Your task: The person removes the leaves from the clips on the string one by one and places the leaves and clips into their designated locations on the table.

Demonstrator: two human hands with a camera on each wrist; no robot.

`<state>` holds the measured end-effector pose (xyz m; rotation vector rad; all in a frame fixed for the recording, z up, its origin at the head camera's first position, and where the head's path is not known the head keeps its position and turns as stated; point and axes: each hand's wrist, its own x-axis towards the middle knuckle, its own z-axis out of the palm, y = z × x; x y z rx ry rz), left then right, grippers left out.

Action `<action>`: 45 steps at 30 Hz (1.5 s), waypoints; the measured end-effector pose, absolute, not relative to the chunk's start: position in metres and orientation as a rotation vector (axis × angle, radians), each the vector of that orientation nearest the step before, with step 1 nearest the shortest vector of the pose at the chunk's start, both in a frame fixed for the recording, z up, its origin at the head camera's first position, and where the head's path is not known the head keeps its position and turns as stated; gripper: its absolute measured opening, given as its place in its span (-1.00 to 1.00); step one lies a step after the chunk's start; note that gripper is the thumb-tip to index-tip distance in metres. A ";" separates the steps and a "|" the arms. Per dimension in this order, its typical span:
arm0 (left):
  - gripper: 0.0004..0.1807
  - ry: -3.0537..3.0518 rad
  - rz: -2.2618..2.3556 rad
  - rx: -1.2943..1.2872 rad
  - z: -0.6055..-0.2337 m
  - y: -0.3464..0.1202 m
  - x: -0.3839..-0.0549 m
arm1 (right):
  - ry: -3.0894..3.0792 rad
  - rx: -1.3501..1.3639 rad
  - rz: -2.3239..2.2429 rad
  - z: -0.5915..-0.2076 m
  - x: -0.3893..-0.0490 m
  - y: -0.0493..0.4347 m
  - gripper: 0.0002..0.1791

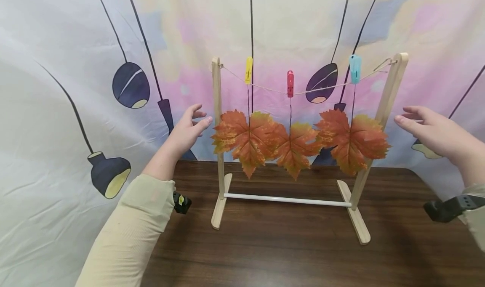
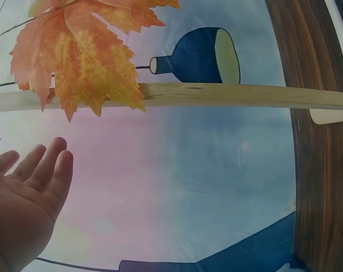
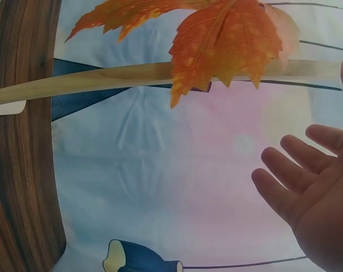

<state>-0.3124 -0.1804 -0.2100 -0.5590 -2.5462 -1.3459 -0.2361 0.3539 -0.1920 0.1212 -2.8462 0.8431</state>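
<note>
A wooden rack stands on the table with a string tied between its two posts. Three orange maple-like leaves hang from it: a left leaf, a smaller middle leaf and a right leaf. Their dark stems are clipped by a yellow clothespin, a red clothespin and a light blue clothespin. My left hand is held in the air just left of the left post, fingers relaxed, holding nothing. Outside the right post hovers my right hand, its fingers loosely extended and also holding nothing.
A white rod joins the rack's two feet low over the brown wooden table. Behind hangs a pastel cloth printed with dark lamps. Black wrist cameras sit on both wrists.
</note>
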 end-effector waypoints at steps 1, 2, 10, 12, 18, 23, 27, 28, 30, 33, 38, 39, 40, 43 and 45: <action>-0.20 -2.546 -1.341 -0.557 -0.209 -0.180 -0.312 | -2.845 0.124 0.843 -0.191 -0.236 0.354 -0.09; -0.20 -2.546 -1.336 -0.554 -0.208 -0.180 -0.311 | -2.841 0.131 0.842 -0.190 -0.237 0.354 -0.10; -0.21 -2.502 -1.328 -0.559 -0.198 -0.177 -0.306 | -2.762 0.156 0.856 -0.186 -0.235 0.352 -0.15; -0.21 -2.487 -1.331 -0.559 -0.195 -0.176 -0.305 | -2.743 0.163 0.871 -0.184 -0.235 0.350 -0.16; -0.21 -2.456 -1.343 -0.572 -0.187 -0.174 -0.303 | -2.717 0.180 0.897 -0.177 -0.233 0.348 -0.18; -0.20 -2.446 -1.323 -0.579 -0.179 -0.172 -0.299 | -2.689 0.188 0.902 -0.171 -0.234 0.349 -0.22; -0.21 -2.425 -1.323 -0.582 -0.172 -0.171 -0.297 | -2.678 0.191 0.904 -0.166 -0.235 0.350 -0.24; -0.22 -2.419 -1.326 -0.581 -0.171 -0.171 -0.297 | -2.676 0.191 0.910 -0.165 -0.234 0.349 -0.24; -0.23 -2.405 -1.338 -0.589 -0.168 -0.171 -0.296 | -2.671 0.185 0.926 -0.163 -0.233 0.347 -0.23; -0.22 -2.392 -1.348 -0.592 -0.166 -0.170 -0.295 | -2.663 0.161 0.954 -0.162 -0.229 0.344 -0.21; -0.23 -2.367 -1.377 -0.606 -0.163 -0.168 -0.293 | -2.652 0.147 0.946 -0.160 -0.227 0.340 -0.22; -0.23 -2.365 -1.382 -0.609 -0.163 -0.167 -0.292 | -2.649 0.146 0.940 -0.160 -0.227 0.340 -0.23; -0.24 -2.364 -1.384 -0.613 -0.163 -0.166 -0.292 | -2.645 0.148 0.937 -0.160 -0.227 0.340 -0.23; -0.25 -2.364 -1.385 -0.631 -0.163 -0.164 -0.291 | -2.632 0.150 0.936 -0.161 -0.226 0.340 -0.24; -0.25 -2.369 -1.384 -0.638 -0.163 -0.163 -0.290 | -2.626 0.153 0.918 -0.160 -0.226 0.340 -0.25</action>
